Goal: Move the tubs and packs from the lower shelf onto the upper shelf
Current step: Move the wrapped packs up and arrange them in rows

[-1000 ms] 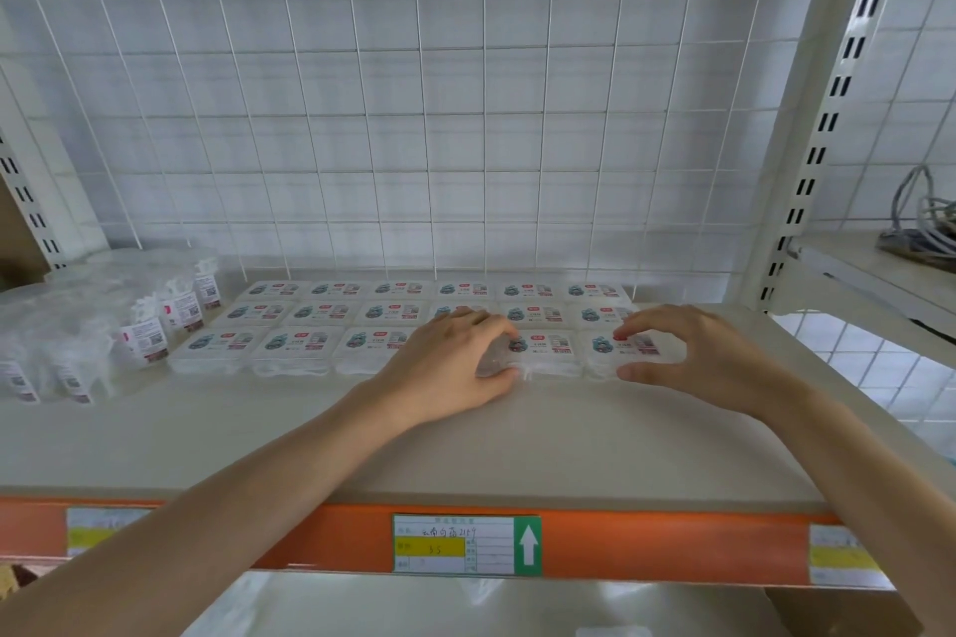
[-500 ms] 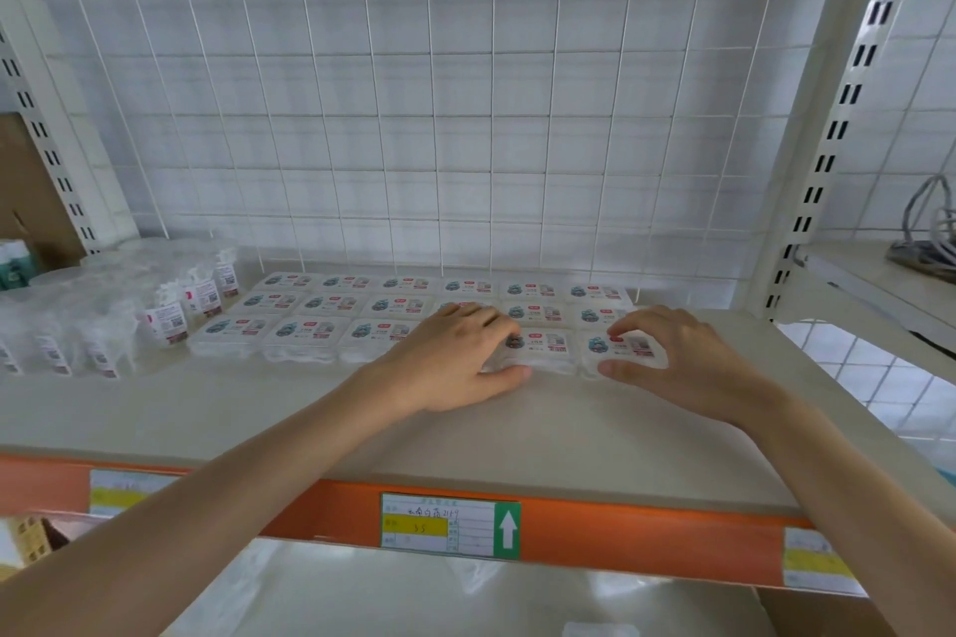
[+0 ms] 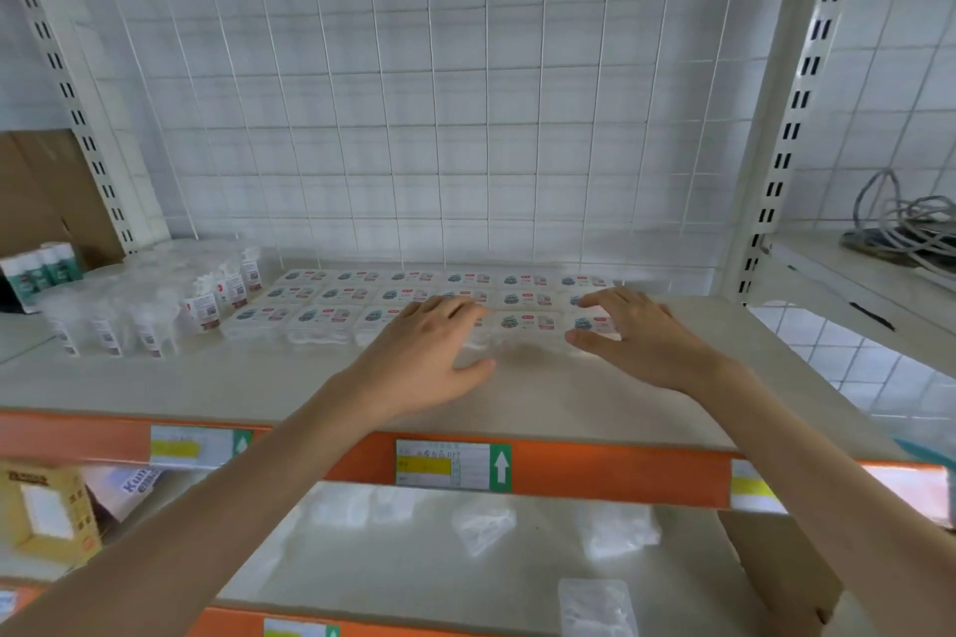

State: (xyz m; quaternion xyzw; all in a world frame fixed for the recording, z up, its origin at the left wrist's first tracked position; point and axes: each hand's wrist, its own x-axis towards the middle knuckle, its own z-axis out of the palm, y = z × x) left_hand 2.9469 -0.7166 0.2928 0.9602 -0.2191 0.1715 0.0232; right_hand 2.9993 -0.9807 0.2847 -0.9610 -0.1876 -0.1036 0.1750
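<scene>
Several flat clear tubs with printed labels (image 3: 331, 313) lie in three rows on the upper shelf (image 3: 517, 393). My left hand (image 3: 432, 352) lies flat over the front row with relaxed fingers and holds nothing. My right hand (image 3: 636, 334) hovers with spread fingers over the front right tub (image 3: 595, 324), fingertips touching it. Clear packs (image 3: 483, 528) lie on the lower shelf (image 3: 414, 564), another clear pack (image 3: 595, 608) nearer the front edge.
Clear bagged bottles (image 3: 150, 316) crowd the upper shelf's left. A wire grid (image 3: 439, 119) backs the shelf, with slotted uprights (image 3: 791, 119) at both sides. Cables (image 3: 905, 228) lie on the right neighbouring shelf. A yellow box (image 3: 49, 512) and a brown carton (image 3: 781, 564) stand on the lower shelf.
My view has tilted down, so the lower shelf and its packs now show. Both hands have drawn back slightly from the front row of tubs.
</scene>
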